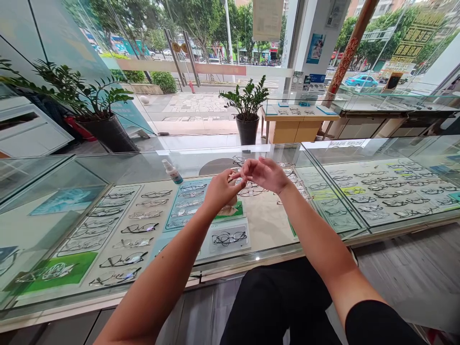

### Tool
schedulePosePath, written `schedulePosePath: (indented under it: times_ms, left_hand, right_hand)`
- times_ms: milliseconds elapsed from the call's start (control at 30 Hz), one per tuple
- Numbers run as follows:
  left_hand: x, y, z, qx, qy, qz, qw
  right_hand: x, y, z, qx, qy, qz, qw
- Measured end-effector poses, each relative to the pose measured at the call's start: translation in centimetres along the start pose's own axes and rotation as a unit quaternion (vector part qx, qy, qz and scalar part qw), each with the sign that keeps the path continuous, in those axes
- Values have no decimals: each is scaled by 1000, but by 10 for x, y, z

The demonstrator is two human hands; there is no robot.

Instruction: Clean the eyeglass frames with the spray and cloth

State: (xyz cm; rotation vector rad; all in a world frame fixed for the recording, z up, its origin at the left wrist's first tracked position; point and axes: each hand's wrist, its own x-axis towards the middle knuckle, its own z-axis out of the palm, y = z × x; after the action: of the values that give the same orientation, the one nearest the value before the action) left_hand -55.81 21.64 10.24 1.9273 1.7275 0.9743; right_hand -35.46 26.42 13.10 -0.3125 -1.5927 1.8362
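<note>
My left hand (223, 190) and my right hand (264, 175) meet above the glass display counter (269, 251). The left hand's fingers are closed around something small, dark and thin that I cannot make out. My right hand has its fingers curled, with the fingertips touching those of the left hand; whether it grips anything is hidden. Below the hands, inside the case, lie a green card (237, 209) and a pair of dark-framed glasses (229, 237) on a pale tray. A small spray bottle (172, 172) stands on the counter, left of my hands.
Rows of eyeglasses (140, 228) fill the case on the left, and more glasses (388, 182) lie in the right section. Beyond the counter stand a potted plant (247, 125), another large plant (108, 129) and a wooden display table (300, 115) before the window.
</note>
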Motion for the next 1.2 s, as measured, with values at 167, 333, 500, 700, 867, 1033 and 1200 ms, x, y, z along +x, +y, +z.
schedulePosePath:
  times_ms: [167, 333, 500, 700, 867, 1033, 1200]
  left_hand:
    - [-1, 1, -2, -30, -39, 34, 998]
    - [-2, 3, -4, -43, -54, 49, 996]
    - [-2, 3, -5, -40, -56, 65, 996]
    - [-2, 1, -2, -43, -54, 50, 996]
    - [-2, 3, -1, -28, 23, 24, 999]
    - [-1, 5, -4, -54, 73, -4, 996]
    - [-3, 7, -4, -111, 63, 36, 991]
  right_hand:
    - [-3, -4, 1, -17, 7, 15, 1000]
    - [-4, -7, 3, -21, 25, 13, 999]
    - [-5, -7, 3, 11, 27, -4, 1000]
    - [-5, -5, -1, 46, 16, -26, 998]
    - [-5, -6, -4, 13, 45, 1, 999]
    - [1, 2, -11, 21, 158, -8, 987]
    - [6, 14, -15, -77, 232, 19, 969]
